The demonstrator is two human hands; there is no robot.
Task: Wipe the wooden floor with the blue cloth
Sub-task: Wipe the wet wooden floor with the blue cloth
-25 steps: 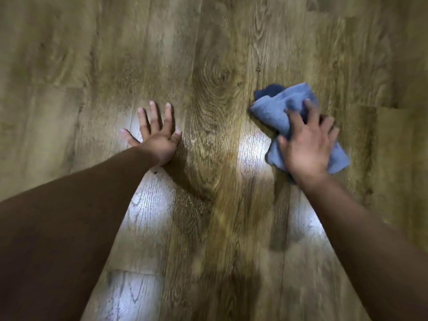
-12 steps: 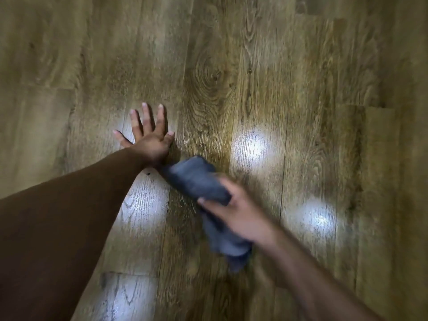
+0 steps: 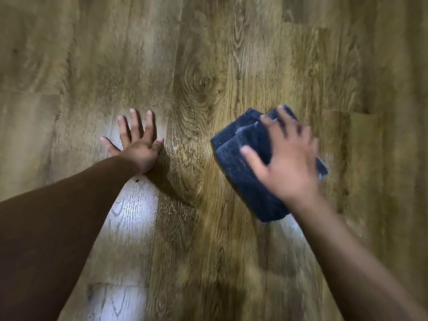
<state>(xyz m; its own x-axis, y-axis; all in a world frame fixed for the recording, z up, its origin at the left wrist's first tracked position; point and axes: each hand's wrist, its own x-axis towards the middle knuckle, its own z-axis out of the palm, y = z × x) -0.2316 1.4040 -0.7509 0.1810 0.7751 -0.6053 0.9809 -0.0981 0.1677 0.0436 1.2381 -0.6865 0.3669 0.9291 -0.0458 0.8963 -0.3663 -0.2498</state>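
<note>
The blue cloth (image 3: 243, 167) is folded and lies flat on the wooden floor (image 3: 208, 66), right of centre. My right hand (image 3: 289, 163) presses down on it with fingers spread and covers its right half; the hand is blurred. My left hand (image 3: 136, 144) rests flat on the floor to the left, palm down, fingers apart, holding nothing. A strip of bare boards separates the two hands.
Brown wood-grain planks run away from me and fill the whole view. Bright light reflections (image 3: 132, 212) shine on the boards under my left forearm. A small dark speck (image 3: 137, 181) lies by my left wrist.
My right hand has swept the cloth from beside my left wrist up and to the right, after first sweeping it leftward. My left hand has stayed planted.
</note>
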